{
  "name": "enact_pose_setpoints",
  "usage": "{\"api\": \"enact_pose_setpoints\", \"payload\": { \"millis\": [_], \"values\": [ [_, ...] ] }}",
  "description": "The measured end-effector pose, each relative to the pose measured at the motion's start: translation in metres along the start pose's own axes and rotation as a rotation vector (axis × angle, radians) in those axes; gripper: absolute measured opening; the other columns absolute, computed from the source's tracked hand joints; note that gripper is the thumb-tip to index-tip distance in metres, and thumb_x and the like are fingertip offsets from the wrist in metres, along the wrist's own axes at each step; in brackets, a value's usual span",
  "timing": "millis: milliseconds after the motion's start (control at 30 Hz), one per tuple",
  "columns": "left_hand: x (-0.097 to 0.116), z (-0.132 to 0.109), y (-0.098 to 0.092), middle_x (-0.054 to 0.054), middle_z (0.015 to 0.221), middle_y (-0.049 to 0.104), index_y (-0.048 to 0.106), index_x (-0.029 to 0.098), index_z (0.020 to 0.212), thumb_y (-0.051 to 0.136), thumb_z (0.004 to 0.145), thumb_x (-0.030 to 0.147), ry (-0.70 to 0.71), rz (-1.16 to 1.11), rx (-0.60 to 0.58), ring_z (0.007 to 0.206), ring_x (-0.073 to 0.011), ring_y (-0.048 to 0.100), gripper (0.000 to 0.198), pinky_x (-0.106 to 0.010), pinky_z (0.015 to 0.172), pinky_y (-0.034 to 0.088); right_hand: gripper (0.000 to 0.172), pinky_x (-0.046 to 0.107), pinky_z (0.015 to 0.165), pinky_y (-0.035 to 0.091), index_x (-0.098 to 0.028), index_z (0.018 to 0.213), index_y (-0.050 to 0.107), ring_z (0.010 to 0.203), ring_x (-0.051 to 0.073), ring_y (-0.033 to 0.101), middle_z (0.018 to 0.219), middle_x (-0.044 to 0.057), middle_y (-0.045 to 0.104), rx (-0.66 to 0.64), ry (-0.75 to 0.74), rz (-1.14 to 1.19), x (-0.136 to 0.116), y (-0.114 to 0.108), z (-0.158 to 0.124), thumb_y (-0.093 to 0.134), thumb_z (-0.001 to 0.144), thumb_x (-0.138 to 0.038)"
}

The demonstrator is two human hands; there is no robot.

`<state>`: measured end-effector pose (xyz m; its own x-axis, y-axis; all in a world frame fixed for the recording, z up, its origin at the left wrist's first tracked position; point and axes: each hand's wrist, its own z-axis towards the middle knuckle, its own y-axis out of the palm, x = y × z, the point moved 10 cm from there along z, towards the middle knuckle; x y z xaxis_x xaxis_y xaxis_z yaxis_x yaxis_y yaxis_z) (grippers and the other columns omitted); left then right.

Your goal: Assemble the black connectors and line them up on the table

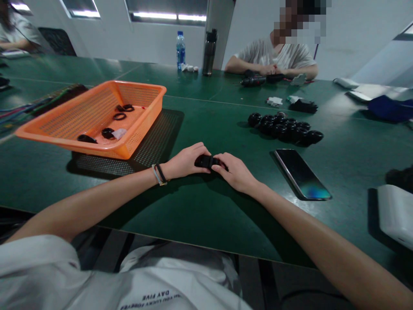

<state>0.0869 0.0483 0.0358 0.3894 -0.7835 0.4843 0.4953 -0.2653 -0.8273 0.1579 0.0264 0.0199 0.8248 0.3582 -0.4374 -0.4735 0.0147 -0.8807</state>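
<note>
Perforated orange plastic basket (146,113), matt green table (206,206), seemingly glossy black part (206,161)

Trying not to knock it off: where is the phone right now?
In the head view, the phone lies flat on the green table, right of the right hand, just nearer than the cluster of black parts.

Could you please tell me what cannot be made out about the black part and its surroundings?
Head view:
black part: mostly covered by the left hand and right hand; shape unclear.
pile of black pieces: too dark to count.
white box: cut off by the right edge.
</note>
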Motion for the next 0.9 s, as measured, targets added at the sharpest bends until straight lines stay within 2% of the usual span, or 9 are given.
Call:
{"api": "enact_pose_setpoints", "payload": {
  "millis": [133, 233, 300, 433, 667, 900],
  "values": [
    [-0.006, 0.001, -0.006, -0.003, 0.084, 0.055, 0.056, 0.015, 0.086, 0.072, 0.066, 0.038, -0.042, -0.086, 0.046, 0.078, -0.0158, 0.052, 0.035, -0.026, 0.068, 0.041, 0.019, 0.030, 0.065, 0.041, -0.018, 0.097, 0.057, 0.075, 0.019, 0.054, 0.084, 0.006, 0.061, 0.092, -0.013, 0.044, 0.002, -0.006, 0.000, 0.046, 0.085, -0.027],
    [-0.016, 0.001, -0.003, -0.001, 0.081, 0.056, 0.055, 0.015, 0.095, 0.073, 0.064, 0.036, -0.102, -0.251, 0.049, 0.072, -0.0133, 0.052, 0.042, -0.025, 0.065, 0.041, 0.032, 0.032, 0.067, 0.044, -0.018, 0.113, 0.050, 0.082, 0.020, 0.056, 0.097, 0.009, 0.062, 0.128, -0.045, 0.107, 0.001, -0.009, -0.001, 0.050, 0.083, -0.029],
    [-0.022, 0.000, 0.001, 0.000, 0.079, 0.055, 0.052, 0.015, 0.100, 0.074, 0.063, 0.034, -0.145, -0.386, 0.051, 0.070, -0.0120, 0.052, 0.047, -0.024, 0.064, 0.042, 0.039, 0.033, 0.067, 0.046, -0.018, 0.116, 0.048, 0.083, 0.021, 0.057, 0.099, 0.009, 0.062, 0.128, -0.087, 0.113, -0.003, -0.009, -0.003, 0.056, 0.079, -0.030],
    [-0.024, -0.001, 0.007, 0.001, 0.077, 0.055, 0.051, 0.014, 0.093, 0.071, 0.064, 0.032, -0.202, -0.528, 0.032, 0.069, -0.0116, 0.052, 0.039, -0.023, 0.063, 0.042, 0.030, 0.037, 0.071, 0.046, -0.018, 0.108, 0.053, 0.085, 0.023, 0.057, 0.095, 0.009, 0.064, 0.196, -0.188, 0.029, -0.014, -0.015, -0.007, 0.056, 0.080, -0.031],
    [-0.011, 0.000, 0.010, 0.002, 0.066, 0.052, 0.053, 0.013, 0.087, 0.049, 0.080, 0.036, -0.177, -0.452, -0.078, 0.060, -0.0104, 0.048, 0.025, -0.022, 0.058, 0.038, 0.032, 0.038, 0.071, 0.046, -0.014, 0.109, 0.053, 0.083, 0.024, 0.056, 0.093, 0.012, 0.063, 0.335, -0.275, -0.045, -0.022, -0.027, -0.012, 0.043, 0.089, -0.036],
    [-0.010, 0.000, 0.005, -0.002, 0.082, 0.060, 0.056, 0.012, 0.096, 0.054, 0.079, 0.031, -0.150, -0.265, -0.031, 0.072, -0.0136, 0.053, 0.025, -0.023, 0.064, 0.040, 0.036, 0.038, 0.068, 0.048, -0.014, 0.106, 0.053, 0.079, 0.023, 0.056, 0.090, 0.012, 0.064, 0.404, -0.324, -0.004, -0.023, -0.027, -0.015, 0.036, 0.090, -0.041]
  ]
}}
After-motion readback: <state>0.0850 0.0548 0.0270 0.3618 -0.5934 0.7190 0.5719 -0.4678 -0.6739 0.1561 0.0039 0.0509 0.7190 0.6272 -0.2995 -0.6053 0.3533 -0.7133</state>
